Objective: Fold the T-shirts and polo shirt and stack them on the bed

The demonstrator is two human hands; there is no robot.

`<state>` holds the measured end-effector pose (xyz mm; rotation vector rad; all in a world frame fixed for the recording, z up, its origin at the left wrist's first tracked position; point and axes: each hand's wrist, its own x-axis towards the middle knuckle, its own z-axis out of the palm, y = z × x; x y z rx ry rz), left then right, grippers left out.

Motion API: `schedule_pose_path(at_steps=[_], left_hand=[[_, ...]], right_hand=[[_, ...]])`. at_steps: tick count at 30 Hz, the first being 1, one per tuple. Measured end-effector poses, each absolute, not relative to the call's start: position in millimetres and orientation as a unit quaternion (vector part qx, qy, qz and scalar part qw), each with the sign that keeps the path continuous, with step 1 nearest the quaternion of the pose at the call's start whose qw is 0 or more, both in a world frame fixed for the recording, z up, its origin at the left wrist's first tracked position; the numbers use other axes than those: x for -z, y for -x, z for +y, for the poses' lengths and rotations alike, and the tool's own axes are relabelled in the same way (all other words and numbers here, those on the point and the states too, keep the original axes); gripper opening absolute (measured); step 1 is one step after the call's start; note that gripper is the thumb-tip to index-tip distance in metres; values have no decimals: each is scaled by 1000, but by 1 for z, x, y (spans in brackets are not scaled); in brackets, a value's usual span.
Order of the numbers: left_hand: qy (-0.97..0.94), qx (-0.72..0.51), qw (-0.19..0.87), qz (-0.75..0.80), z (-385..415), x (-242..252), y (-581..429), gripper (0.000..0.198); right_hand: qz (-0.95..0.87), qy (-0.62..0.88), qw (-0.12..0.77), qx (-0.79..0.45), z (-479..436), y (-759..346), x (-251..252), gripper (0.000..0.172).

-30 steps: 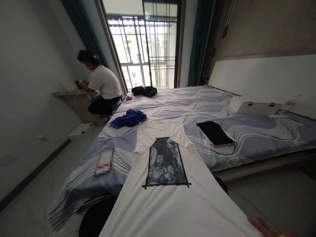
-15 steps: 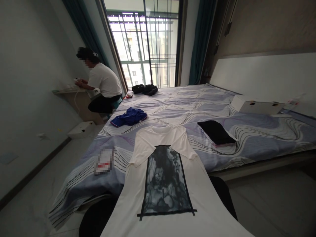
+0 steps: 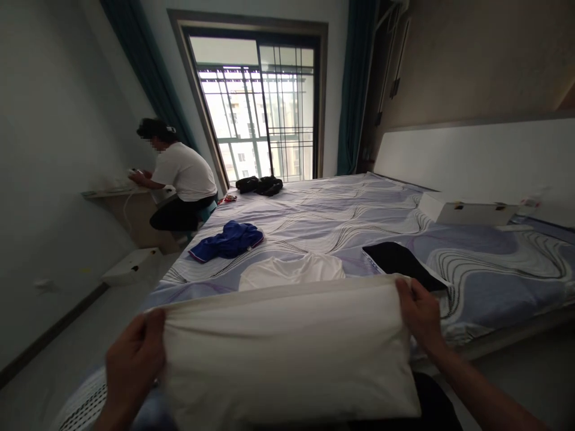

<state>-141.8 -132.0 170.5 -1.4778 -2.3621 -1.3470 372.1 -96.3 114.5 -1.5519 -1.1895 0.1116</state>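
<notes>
A white T-shirt (image 3: 287,353) stretches between my two hands, its hem edge raised off the bed and pulled taut. My left hand (image 3: 135,359) is closed on the hem's left corner, thumb on top. At the right corner my right hand (image 3: 417,311) pinches the same hem. Beyond the lifted cloth, the shirt's collar and shoulders lie flat on the bed. The dark print on its front is hidden by the raised part.
A patterned bedsheet (image 3: 332,206) covers the bed. On it lie a crumpled blue garment (image 3: 229,240), a folded black garment (image 3: 402,263), black items (image 3: 259,185) and a white box (image 3: 467,209). A person (image 3: 184,173) sits at a small desk at left.
Both hands have come into view, holding the shirt's hem. The hem has been lifted up and away from me, covering the dark print. The view has tilted upward.
</notes>
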Motion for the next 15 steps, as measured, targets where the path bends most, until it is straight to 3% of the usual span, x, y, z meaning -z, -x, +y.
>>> schedule_pose_path(at_steps=[7, 15], left_hand=[[469, 460, -35, -754, -36, -110, 135, 38], [532, 454, -35, -714, 111, -80, 152, 42]], right_hand=[[-542, 666, 510, -54, -23, -369, -57, 53], [-566, 683, 459, -55, 105, -377, -41, 50]])
